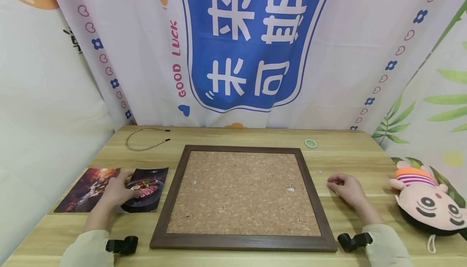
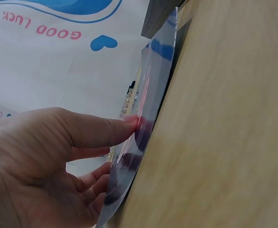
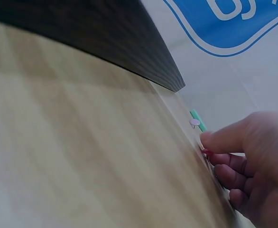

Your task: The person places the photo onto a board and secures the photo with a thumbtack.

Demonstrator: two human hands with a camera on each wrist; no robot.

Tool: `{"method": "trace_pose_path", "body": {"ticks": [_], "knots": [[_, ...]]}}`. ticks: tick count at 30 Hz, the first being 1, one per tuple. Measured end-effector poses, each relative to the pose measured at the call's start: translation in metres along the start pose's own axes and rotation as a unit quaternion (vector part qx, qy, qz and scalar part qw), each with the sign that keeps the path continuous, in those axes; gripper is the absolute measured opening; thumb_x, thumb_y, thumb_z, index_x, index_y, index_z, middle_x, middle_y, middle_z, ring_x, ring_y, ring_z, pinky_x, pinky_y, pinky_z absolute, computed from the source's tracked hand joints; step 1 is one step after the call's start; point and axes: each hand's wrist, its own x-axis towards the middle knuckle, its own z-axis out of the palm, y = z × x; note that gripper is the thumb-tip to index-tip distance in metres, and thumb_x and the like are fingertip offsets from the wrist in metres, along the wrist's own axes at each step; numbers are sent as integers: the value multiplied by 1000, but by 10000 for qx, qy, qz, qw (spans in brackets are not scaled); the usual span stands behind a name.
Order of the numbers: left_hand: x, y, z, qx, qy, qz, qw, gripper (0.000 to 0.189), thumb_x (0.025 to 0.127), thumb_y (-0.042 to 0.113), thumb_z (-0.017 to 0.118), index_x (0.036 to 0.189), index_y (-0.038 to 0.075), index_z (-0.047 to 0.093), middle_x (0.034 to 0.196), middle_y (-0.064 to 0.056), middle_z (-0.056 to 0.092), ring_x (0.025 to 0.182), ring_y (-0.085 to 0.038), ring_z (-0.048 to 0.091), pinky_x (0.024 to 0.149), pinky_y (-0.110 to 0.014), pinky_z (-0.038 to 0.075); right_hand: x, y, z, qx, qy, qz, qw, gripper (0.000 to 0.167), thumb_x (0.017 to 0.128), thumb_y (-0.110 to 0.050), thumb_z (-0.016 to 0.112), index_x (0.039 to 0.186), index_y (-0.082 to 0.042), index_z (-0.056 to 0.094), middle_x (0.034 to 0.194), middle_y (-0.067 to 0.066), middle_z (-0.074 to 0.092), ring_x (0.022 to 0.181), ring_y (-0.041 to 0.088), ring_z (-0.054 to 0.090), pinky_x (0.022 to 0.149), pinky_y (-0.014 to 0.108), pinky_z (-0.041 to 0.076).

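Note:
My left hand [image 1: 118, 190] grips the left side of a glossy photo of a food dish [image 1: 149, 190], thumb on its printed face and fingers curled at its edge. In the left wrist view the photo [image 2: 146, 99] bows, its edges curving up. Beside it lies a second photo [image 1: 85, 190] with a fiery, dark picture, partly covered by that hand. Right of the framed cork board [image 1: 244, 194], my right hand [image 1: 346, 188] pinches a small red thumbtack [image 3: 207, 152] between thumb and forefinger, low over the table. A pale pink thumbtack [image 3: 195, 123] lies just beyond its fingertips.
At the back left of the wooden table [image 1: 251, 257] lies a thin beaded headband [image 1: 140, 149]. A green ring [image 1: 311, 144] is at the back right. A plush toy [image 1: 427, 198] sits at the right edge. Printed curtains [image 1: 153, 64] hang behind.

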Motion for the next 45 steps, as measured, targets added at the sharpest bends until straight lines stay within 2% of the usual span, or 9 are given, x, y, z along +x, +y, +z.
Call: {"method": "trace_pose_path", "body": {"ticks": [5,11,19,27,31,35,39,41,45], "knots": [[-1,1,-1,-188,-232,-187,9994,75,73,19,68,125,-15,26,113,-44,34,101,-54,35,77,-56,34,0,2,0,-118,50,-102,9999,8,77,-4,61,82,3,62,70,4,57,61,15,48,52,26,38],[-1,1,-2,-211,-249,-221,9992,70,72,21,68,124,-10,33,115,-43,32,103,-54,32,78,-58,31,-1,2,-5,-219,-16,-21,9998,11,77,-6,62,82,4,61,73,5,57,64,16,50,57,31,40],[1,-6,-2,-539,-79,-190,9983,53,76,11,63,120,-9,40,88,-25,43,78,-35,42,64,-45,37,-3,3,-10,-243,-158,107,9995,8,77,-7,63,77,0,60,66,1,54,59,14,47,55,30,38],[1,-12,-6,-1185,-416,-211,9919,52,82,9,57,126,-7,36,106,-32,45,90,-36,47,65,-37,42,-1,5,-13,-196,-117,61,9997,6,79,-9,61,78,-3,64,67,2,55,60,15,44,56,30,36],[-1,-13,-11,-1297,-275,-120,9911,52,83,12,56,128,-5,35,110,-32,42,100,-43,40,72,-44,41,1,1,-19,242,-2,263,9994,11,82,-7,56,83,3,61,69,6,58,60,16,52,53,26,42],[0,-17,-17,-1518,-29,-157,9883,54,83,16,57,129,-3,34,112,-31,40,102,-40,39,73,-43,40,5,-6,-29,752,82,232,9969,17,85,-2,49,92,12,56,74,15,60,62,20,59,52,27,47],[11,-33,-18,-1865,110,-278,9820,58,84,24,57,132,3,33,117,-27,37,96,-25,44,66,-29,43,11,-13,-38,1270,-82,118,9918,24,87,0,46,102,18,51,80,25,58,65,20,61,57,33,49],[25,-52,-15,-1911,270,-328,9806,59,83,32,57,134,11,34,117,-21,39,92,-17,45,63,-23,44,14,-15,-41,1511,-199,226,9881,27,87,-1,45,105,19,49,85,29,57,68,17,62,60,32,49],[49,-68,-7,-2134,578,-387,9745,58,82,35,58,133,21,36,119,-19,41,87,-10,49,65,-21,44,19,-18,-44,1704,-389,379,9839,32,88,-3,46,110,20,46,94,31,55,73,13,62,66,31,48]]}}
